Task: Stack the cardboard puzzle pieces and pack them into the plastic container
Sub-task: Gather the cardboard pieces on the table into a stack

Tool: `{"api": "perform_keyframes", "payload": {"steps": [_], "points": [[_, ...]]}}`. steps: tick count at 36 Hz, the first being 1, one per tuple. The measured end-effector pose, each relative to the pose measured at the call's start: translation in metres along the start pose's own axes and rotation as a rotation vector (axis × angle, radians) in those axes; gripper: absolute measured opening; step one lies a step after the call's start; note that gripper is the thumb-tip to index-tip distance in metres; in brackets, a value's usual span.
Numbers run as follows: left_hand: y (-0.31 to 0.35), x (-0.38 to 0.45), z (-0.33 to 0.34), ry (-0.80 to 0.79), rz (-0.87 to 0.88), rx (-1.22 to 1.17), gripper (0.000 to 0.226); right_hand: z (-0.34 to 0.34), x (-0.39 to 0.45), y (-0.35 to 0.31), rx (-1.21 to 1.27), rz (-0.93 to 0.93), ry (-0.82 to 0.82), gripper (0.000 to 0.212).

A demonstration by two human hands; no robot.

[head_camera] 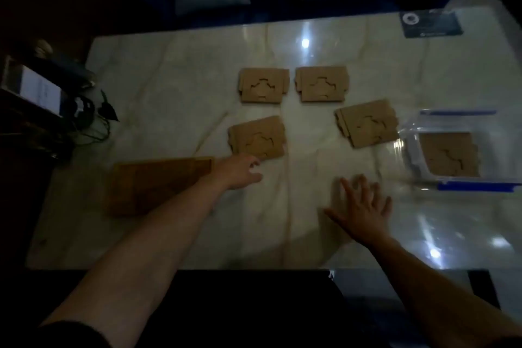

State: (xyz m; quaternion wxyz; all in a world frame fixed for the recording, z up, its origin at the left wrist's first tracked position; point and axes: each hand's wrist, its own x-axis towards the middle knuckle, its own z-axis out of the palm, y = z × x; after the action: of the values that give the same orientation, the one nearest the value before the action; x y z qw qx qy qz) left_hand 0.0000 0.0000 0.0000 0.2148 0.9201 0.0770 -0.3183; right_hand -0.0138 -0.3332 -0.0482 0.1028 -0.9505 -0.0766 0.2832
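Note:
Several brown cardboard puzzle pieces lie on the marble table: a far-left piece (264,85), a far-right piece (322,83), a near-left piece (258,135) and a tilted right piece (367,123). One more cardboard piece (449,154) lies inside the clear plastic container (477,186) with blue clips at the right. My left hand (240,171) reaches to the near edge of the near-left piece, fingers touching or just under it. My right hand (361,206) hovers with its fingers spread over bare table, left of the container, holding nothing.
A brown wooden board (158,183) lies flat under my left forearm. A thin stick (213,130) lies left of the near-left piece. Dark devices with cables (56,99) crowd the left table edge. A black card (430,24) sits at the far right corner. Cushions are beyond the table.

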Motion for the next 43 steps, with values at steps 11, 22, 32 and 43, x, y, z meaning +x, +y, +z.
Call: {"api": "perform_keyframes", "payload": {"steps": [11, 22, 32, 43], "points": [[-0.005, 0.046, -0.001, 0.207, -0.003, 0.209, 0.086, 0.029, 0.008, 0.0, -0.038, 0.092, 0.126, 0.075], [-0.018, 0.071, 0.018, 0.34, 0.053, 0.296, 0.09, 0.032, 0.012, 0.001, -0.078, 0.125, 0.193, 0.075], [-0.01, 0.056, 0.042, 0.389, 0.116, 0.282, 0.082, 0.039, 0.015, 0.004, -0.098, 0.153, 0.225, 0.071], [0.023, 0.03, 0.076, 0.347, 0.226, 0.295, 0.082, 0.041, 0.017, 0.005, -0.092, 0.167, 0.237, 0.071]]}}
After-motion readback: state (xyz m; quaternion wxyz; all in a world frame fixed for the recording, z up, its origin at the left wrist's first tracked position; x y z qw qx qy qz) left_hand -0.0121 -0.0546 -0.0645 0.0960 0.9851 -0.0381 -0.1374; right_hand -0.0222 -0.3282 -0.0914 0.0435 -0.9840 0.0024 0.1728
